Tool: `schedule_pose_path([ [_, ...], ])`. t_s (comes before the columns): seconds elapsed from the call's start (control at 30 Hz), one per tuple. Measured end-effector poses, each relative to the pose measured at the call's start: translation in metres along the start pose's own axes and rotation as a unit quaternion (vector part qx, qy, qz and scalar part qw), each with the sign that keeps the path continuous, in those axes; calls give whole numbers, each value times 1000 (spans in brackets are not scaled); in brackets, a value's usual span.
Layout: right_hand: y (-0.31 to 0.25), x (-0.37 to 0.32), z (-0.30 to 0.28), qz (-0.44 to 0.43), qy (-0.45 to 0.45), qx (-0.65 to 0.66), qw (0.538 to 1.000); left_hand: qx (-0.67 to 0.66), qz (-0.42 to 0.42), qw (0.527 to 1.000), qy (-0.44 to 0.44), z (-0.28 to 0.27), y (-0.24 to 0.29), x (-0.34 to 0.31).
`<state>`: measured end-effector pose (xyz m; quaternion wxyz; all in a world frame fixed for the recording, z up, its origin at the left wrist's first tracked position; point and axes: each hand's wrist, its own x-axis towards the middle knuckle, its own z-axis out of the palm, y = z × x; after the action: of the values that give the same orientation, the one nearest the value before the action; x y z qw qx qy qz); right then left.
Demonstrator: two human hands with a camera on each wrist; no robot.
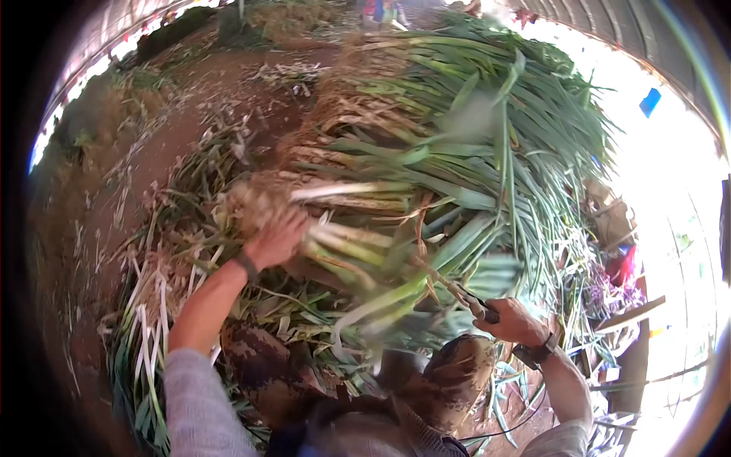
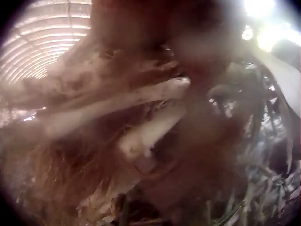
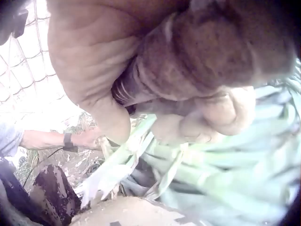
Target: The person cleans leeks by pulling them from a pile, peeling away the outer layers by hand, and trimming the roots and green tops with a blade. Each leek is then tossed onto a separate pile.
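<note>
My left hand (image 1: 276, 240) grips a few long green onions (image 1: 343, 247) near their root end. Their blurred, hairy roots (image 1: 255, 202) stick out beyond the fingers. In the left wrist view, white stalks (image 2: 155, 129) lie close below the dark, blurred hand. My right hand (image 1: 519, 321) holds a tool by its dark handle (image 1: 487, 311), low over the green leaves. A thin brownish part (image 1: 457, 291) runs from the handle toward the stalks. In the right wrist view the fingers (image 3: 221, 113) curl in front of the leaves, and the tool's far end is hard to make out.
A large heap of green onions (image 1: 518, 145) lies ahead, roots left and leaves right. Trimmed white stalks (image 1: 148, 343) lie at my left. My knees (image 1: 461, 373) in patterned trousers are close below. Reddish soil (image 1: 175, 137) with scraps stretches left; a wooden board (image 1: 632, 316) stands right.
</note>
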<state>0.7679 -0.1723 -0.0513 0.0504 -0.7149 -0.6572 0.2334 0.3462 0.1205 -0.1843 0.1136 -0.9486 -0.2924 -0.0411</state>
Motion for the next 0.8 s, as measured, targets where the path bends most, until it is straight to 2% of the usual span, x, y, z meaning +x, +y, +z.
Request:
schedule_pose_path([
  [0.03, 0, 5, 3, 4, -6, 0, 1000, 79, -34, 994, 74, 25, -13, -1],
  [0.07, 1, 10, 8, -16, 17, -5, 1000, 83, -46, 993, 71, 31, -13, -3],
  [0.1, 0, 15, 14, -25, 10, -9, 1000, 1, -156, 984, 81, 34, -2, 0],
  [0.13, 0, 20, 18, -35, 21, -11, 999, -84, -265, 956, 91, 38, 11, 2],
  [0.17, -2, 26, 20, -46, 34, -13, 998, -85, -278, 952, 90, 42, 25, 3],
  [0.23, -13, 37, 26, -54, 23, -46, 997, -192, -412, 882, 123, 50, 48, 4],
  [0.27, -17, 42, 30, -48, 24, -64, 996, -193, -418, 879, 120, 60, 53, 0],
  [0.33, -35, 50, 35, -27, 13, -98, 995, -269, -468, 826, 161, 79, 65, -6],
  [0.37, -39, 54, 41, -31, 8, -102, 994, -270, -474, 822, 161, 78, 68, -7],
  [0.43, -43, 68, 56, -89, 24, -123, 988, -464, -407, 783, 79, 77, 74, -7],
  [0.47, -58, 75, 56, -62, -33, -158, 985, -558, -399, 725, 48, 88, 82, -8],
  [0.5, -61, 81, 63, -67, -36, -162, 984, -645, -385, 659, 18, 76, 94, -8],
  [0.53, -61, 91, 74, -70, -10, -143, 987, -731, -394, 557, -12, 64, 105, -14],
  [0.57, -63, 97, 83, -72, 16, -122, 990, -732, -396, 555, -10, 69, 113, -18],
  [0.6, -74, 106, 87, -33, -1, -151, 988, -762, -401, 508, 17, 77, 118, -20],
  [0.63, -77, 115, 92, -34, -3, -153, 988, -790, -404, 459, 43, 86, 123, -20],
  [0.67, -81, 124, 97, -52, -31, -143, 988, -791, -406, 455, 44, 84, 126, -18],
  [0.73, -89, 138, 102, -73, -59, -134, 987, -711, -419, 554, 112, 79, 130, -12],
  [0.8, -110, 145, 98, -71, -70, -122, 988, -709, -399, 563, 147, 118, 134, -5],
])
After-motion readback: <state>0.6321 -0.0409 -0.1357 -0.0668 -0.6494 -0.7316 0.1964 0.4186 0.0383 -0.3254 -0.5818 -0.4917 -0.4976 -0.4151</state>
